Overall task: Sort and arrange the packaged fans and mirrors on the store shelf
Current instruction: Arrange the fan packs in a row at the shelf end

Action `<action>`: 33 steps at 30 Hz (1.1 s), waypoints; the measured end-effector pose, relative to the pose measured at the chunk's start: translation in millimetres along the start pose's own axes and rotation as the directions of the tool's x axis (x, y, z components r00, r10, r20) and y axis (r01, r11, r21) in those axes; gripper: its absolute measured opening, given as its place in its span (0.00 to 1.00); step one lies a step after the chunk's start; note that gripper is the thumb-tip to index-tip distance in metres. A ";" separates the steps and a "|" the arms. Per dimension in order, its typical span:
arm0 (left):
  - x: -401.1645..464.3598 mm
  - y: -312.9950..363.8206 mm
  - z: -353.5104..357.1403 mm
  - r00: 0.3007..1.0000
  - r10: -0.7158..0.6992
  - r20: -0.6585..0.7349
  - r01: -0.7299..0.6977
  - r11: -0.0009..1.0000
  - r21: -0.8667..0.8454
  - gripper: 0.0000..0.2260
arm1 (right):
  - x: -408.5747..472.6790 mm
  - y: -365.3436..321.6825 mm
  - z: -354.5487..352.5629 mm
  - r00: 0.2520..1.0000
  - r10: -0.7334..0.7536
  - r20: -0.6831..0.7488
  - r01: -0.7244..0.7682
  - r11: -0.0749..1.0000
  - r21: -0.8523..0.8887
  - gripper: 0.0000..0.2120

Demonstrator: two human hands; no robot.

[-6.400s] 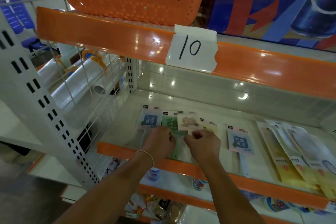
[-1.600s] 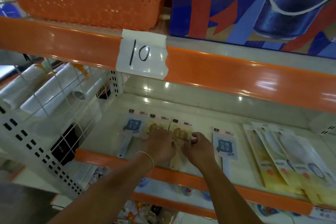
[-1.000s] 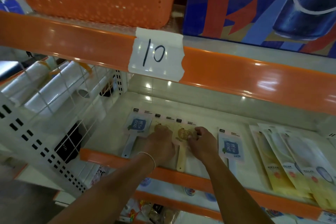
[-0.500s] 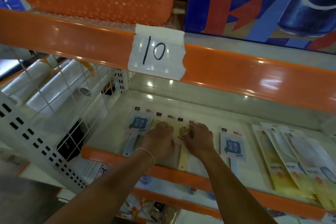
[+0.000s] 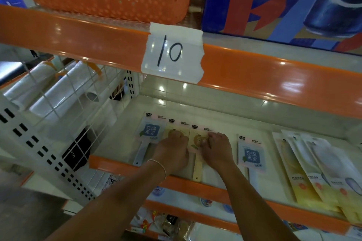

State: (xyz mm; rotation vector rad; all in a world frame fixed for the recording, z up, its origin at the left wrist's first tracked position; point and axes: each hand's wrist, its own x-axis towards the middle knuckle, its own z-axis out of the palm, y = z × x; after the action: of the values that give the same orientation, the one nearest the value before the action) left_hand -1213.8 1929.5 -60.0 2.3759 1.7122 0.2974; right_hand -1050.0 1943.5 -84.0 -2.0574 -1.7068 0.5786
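Two beige packaged fans [image 5: 196, 144] are being pressed flat under the spread left hand [image 5: 172, 151] and right hand [image 5: 216, 149], side by side.

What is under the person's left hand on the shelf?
The left hand lies flat on a beige packaged fan; only its top edge shows. Its lower part and handle are covered.

"10" on taped paper label [image 5: 172, 53], shelf edge [image 5: 274, 72]

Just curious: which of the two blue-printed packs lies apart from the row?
The right blue pack, alone beyond the right hand; the left blue pack adjoins the beige packs.
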 end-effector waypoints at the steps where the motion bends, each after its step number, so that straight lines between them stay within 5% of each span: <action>1: -1.3 1.3 -0.2 1.000 0.004 -0.008 -0.004 1.000 0.003 0.08 | -1.3 -0.7 -2.6 1.000 0.006 -0.018 -0.005 0.999 0.038 0.20; 12: -4.0 6.9 -1.0 1.000 0.014 0.021 -0.014 1.000 0.008 0.07 | -13.2 -2.1 -16.8 0.994 0.086 -0.069 -0.071 0.978 0.195 0.15; 20: -7.6 21.5 -4.3 0.989 0.119 -0.088 -0.123 0.992 -0.039 0.09 | -17.2 3.2 -19.6 0.991 0.133 -0.034 -0.121 0.963 0.240 0.16; 28: -20.3 47.5 10.9 0.997 -0.005 0.071 -0.005 0.992 0.130 0.18 | -27.2 8.5 -29.2 0.986 0.169 0.009 -0.163 0.931 0.326 0.20; 33: -21.4 56.8 6.9 0.989 -0.073 0.125 0.063 0.995 0.080 0.13 | -32.2 9.7 -31.6 0.989 0.147 0.017 -0.144 0.929 0.340 0.19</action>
State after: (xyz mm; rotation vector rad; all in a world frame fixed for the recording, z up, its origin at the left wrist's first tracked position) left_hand -1166.9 1891.2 -52.0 2.3266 1.7708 0.0689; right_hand -1030.0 1908.7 -61.1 -1.9389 -1.3423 0.8456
